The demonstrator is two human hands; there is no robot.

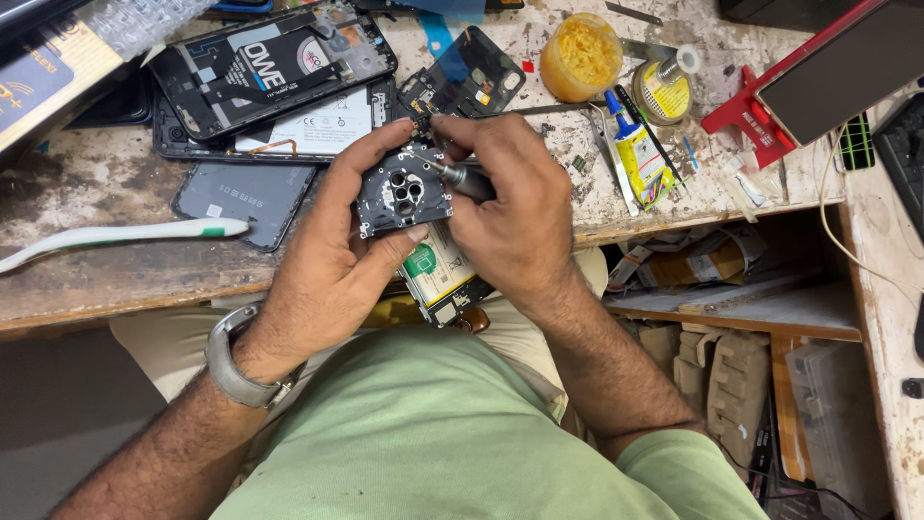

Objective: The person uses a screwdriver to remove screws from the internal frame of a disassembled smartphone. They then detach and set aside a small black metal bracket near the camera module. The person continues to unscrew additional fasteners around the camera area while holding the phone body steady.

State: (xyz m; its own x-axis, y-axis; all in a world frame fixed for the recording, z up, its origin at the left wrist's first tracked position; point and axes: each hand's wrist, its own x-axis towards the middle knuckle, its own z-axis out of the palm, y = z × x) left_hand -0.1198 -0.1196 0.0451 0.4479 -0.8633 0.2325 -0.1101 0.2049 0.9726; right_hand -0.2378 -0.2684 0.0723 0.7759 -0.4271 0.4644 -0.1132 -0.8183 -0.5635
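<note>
Over the desk (115, 279) edge, a person's left hand (332, 265) cradles an opened phone (414, 217), its grip closed around the black camera plate, while the right hand (515, 207) pinches a slim screwdriver (462, 178) whose tip meets the phone's upper edge. Beyond the phone lie stripped phone frames (269, 82), with a yellow-filled jar (580, 56) farther right of them.

Green shirt, beige trousers, grey wristwatch (234, 366)
</note>
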